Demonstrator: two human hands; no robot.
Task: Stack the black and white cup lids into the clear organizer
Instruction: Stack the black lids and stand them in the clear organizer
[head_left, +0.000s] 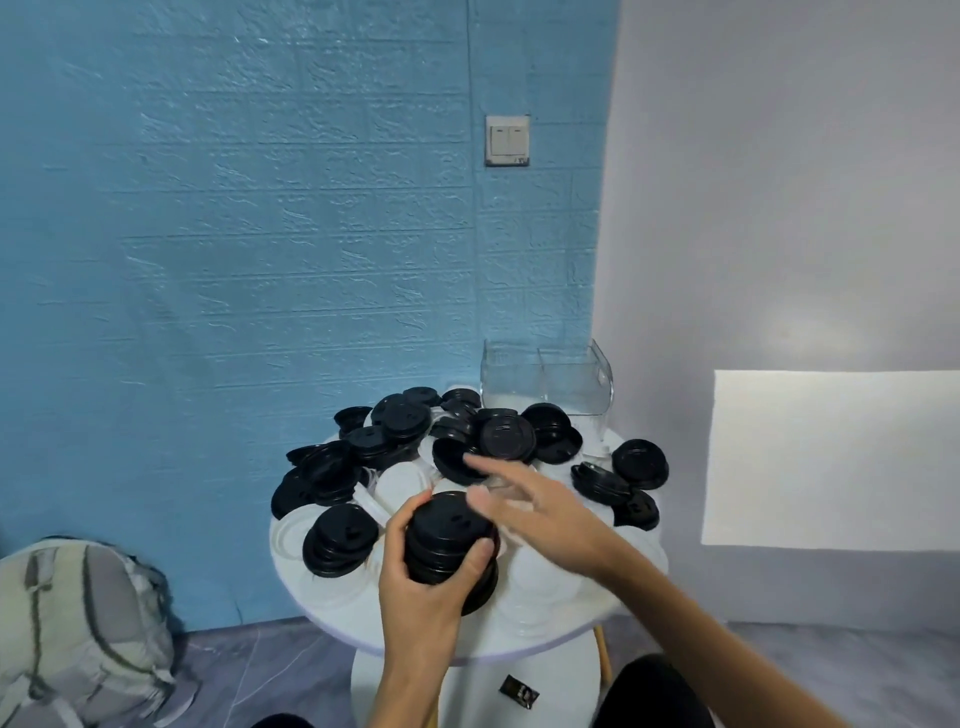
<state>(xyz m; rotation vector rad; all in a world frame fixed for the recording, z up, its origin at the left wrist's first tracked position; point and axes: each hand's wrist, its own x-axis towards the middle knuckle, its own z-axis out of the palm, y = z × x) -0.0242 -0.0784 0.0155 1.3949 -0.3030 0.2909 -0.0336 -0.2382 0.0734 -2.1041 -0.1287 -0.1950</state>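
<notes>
My left hand (423, 582) grips a stack of black lids (449, 540) just above the round white table (332, 597). My right hand (530, 504) reaches forward over the table with its fingers spread, fingertips near a loose black lid (457, 460). Several more black lids (395, 421) and white lids (400, 483) lie scattered across the tabletop. The clear organizer (545, 379) stands empty at the table's far edge, against the wall, with two compartments.
A grey and white backpack (78, 629) lies on the floor at the left. A blue textured wall stands close behind the table, with a grey wall at the right. A small dark object (519, 691) lies on the floor under the table.
</notes>
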